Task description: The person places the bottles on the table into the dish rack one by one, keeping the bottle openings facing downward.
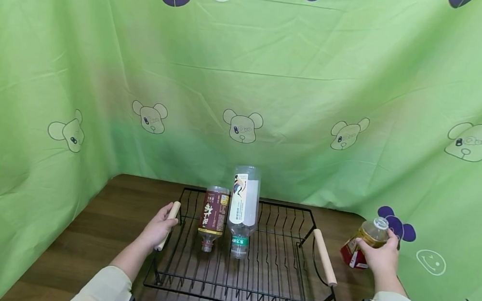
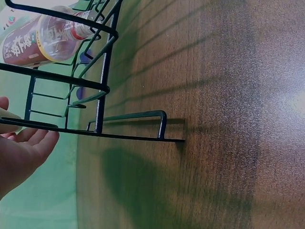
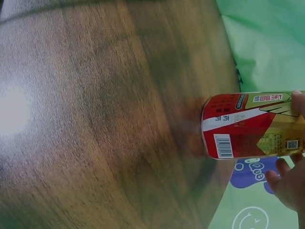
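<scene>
My left hand holds the pale wooden handle at the left end of a black wire dish rack, its thumb and fingers on either side. Beyond the rack's right end, my right hand grips a clear plastic bottle with a red and yellow label around its upper part. That bottle stands roughly upright, its base at the tabletop, its white-rimmed mouth up. Two bottles lie in the rack with their necks toward me: a shorter one with a maroon label and a taller clear one with a white label.
A second wooden handle forms the rack's right end, between the rack and my right hand. The brown wood-grain table carries everything. Green cloth with cartoon bear heads hangs behind and along both sides.
</scene>
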### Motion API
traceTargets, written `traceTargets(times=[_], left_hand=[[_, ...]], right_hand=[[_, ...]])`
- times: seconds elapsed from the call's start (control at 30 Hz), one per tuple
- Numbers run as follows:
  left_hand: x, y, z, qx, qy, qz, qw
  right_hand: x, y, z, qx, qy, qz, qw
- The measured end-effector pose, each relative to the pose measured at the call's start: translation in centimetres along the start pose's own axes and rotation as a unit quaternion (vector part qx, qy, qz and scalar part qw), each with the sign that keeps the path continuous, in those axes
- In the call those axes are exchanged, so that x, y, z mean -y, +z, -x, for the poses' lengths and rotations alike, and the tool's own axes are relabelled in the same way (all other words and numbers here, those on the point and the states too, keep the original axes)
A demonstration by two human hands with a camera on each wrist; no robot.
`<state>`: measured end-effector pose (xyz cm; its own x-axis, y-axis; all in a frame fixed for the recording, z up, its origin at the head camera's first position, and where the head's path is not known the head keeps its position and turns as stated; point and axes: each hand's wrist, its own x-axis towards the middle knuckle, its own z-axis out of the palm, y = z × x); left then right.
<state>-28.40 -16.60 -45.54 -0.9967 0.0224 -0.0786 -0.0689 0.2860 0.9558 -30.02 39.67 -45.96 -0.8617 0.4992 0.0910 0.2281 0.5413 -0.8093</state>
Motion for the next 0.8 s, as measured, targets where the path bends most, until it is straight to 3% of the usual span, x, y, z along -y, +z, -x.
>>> traceTargets(times=[0.23,0.53,0.8], left_hand=[[0.2,0.0,-0.2,0.003,0.001,-0.003,1.0],[0.1,-0.1,-0.2,0.002,0.003,0.001,1.0],[0.4,-0.2,-0.2,0.008,-0.002,-0.002,1.0]], right_hand=[[0.4,0.1,0.5,-0.016,-0.009,-0.002,0.9998],[1.4,-0.4,0.7,-0.03,-0.009,-0.062,0.9976],[3.2,-0.8,1.1,-0.015,-0.02,-0.073,0.997]])
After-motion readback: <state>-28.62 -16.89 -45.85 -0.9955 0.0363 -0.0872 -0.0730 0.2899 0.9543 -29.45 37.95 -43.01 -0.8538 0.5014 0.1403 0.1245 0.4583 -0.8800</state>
